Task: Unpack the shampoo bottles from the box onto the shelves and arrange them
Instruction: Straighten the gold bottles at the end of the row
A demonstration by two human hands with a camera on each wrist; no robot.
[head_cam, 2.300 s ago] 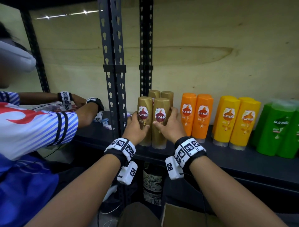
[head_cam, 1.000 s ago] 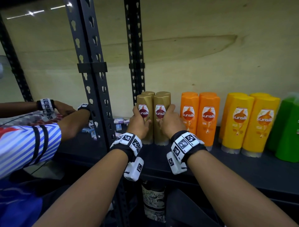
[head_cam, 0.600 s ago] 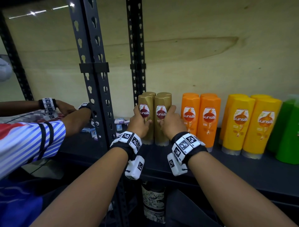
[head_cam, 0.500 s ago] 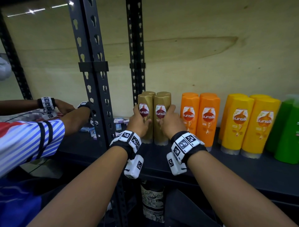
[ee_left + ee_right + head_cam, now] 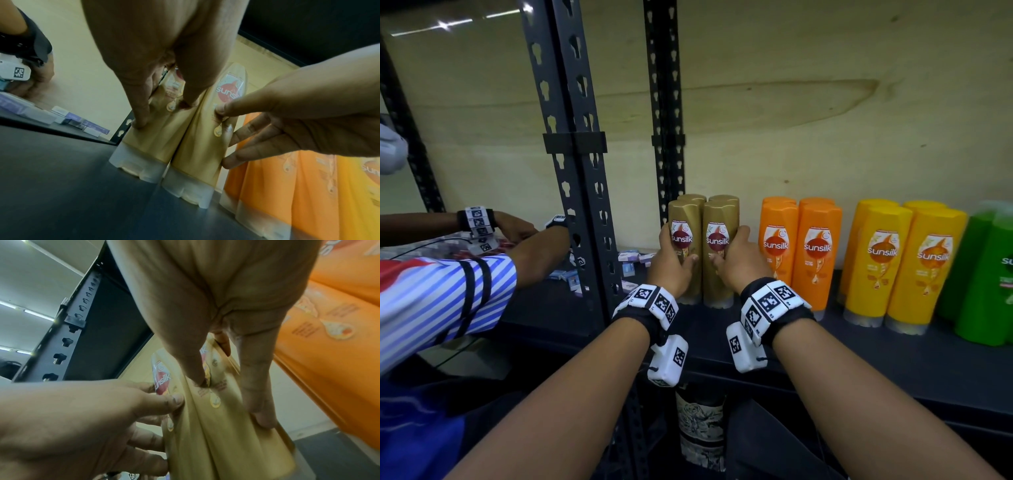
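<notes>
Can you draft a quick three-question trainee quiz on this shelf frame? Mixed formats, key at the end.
1. True or false: the gold bottles stand cap-down on the shelf.
2. Which group stands directly right of the gold bottles? A) green bottles B) orange bottles C) yellow bottles
3. Fill in: the left hand and right hand each hold a front ____ bottle.

Key: 1 true, clear caps sit on the shelf in the left wrist view. 2 B, the orange bottles, then yellow bottles, then green bottles. 3 gold.
</notes>
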